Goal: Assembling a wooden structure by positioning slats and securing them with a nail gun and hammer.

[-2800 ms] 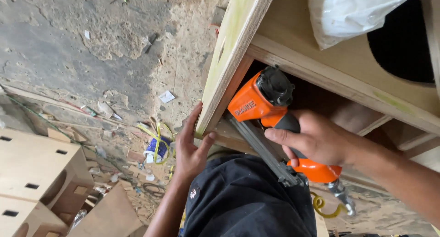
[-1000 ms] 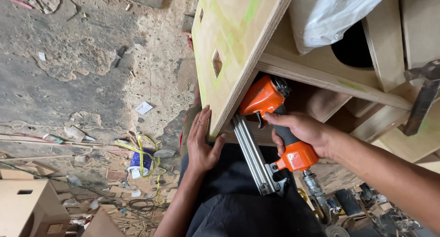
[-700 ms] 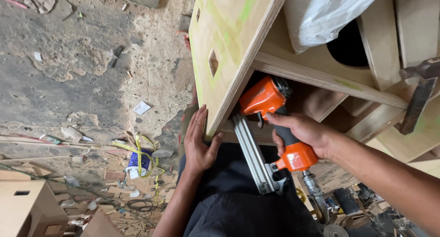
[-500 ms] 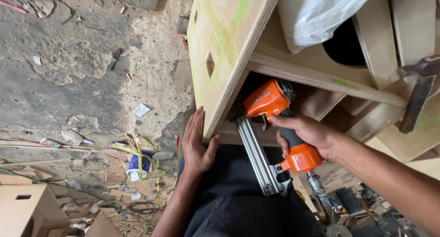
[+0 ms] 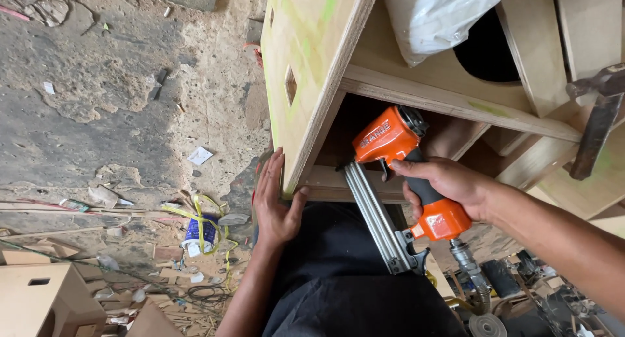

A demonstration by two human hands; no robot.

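My left hand [image 5: 277, 203] lies flat against the side board [image 5: 306, 70] of the wooden box [image 5: 449, 89], fingers spread. My right hand [image 5: 449, 184] grips the orange nail gun [image 5: 397, 174], its nose inside the box corner. The boards are already together. Up in the box sits a white plastic bag [image 5: 436, 14].

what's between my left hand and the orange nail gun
In the head view, the plywood side panel's lower edge and the dark cabinet opening separate the left hand from the orange nail gun.
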